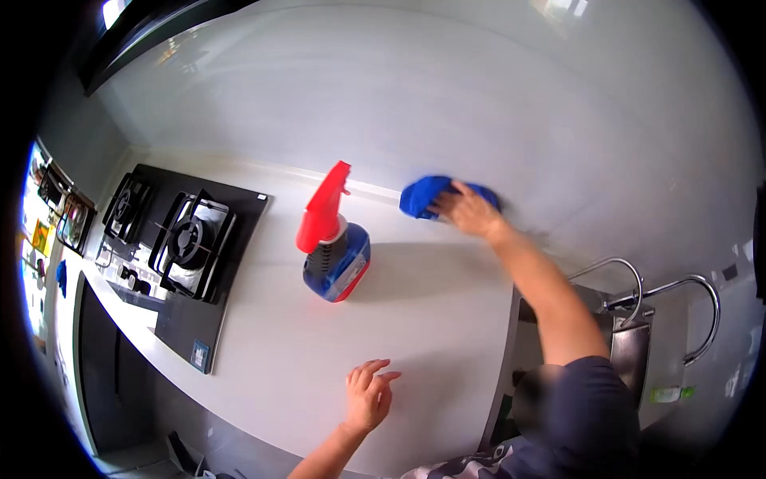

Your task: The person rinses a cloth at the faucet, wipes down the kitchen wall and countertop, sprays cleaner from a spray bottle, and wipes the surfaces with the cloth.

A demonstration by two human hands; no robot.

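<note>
My right hand [469, 209] reaches forward and presses a bunched blue cloth [423, 194] low against the grey wall, close to where the wall meets the counter. Part of the cloth is covered by my fingers. My left hand [369, 394] is at the front part of the counter, empty, its fingers loosely curved and apart. Between the two hands and to the left, a spray bottle [338, 259] with a red trigger head and blue body stands upright on the counter. Neither hand touches it.
A black gas hob [189, 239] with two burners is set into the white counter [275, 351] on the left. At the right are a sink [630, 355] and a curved metal tap [706, 315]. The wall [383, 96] rises behind the counter.
</note>
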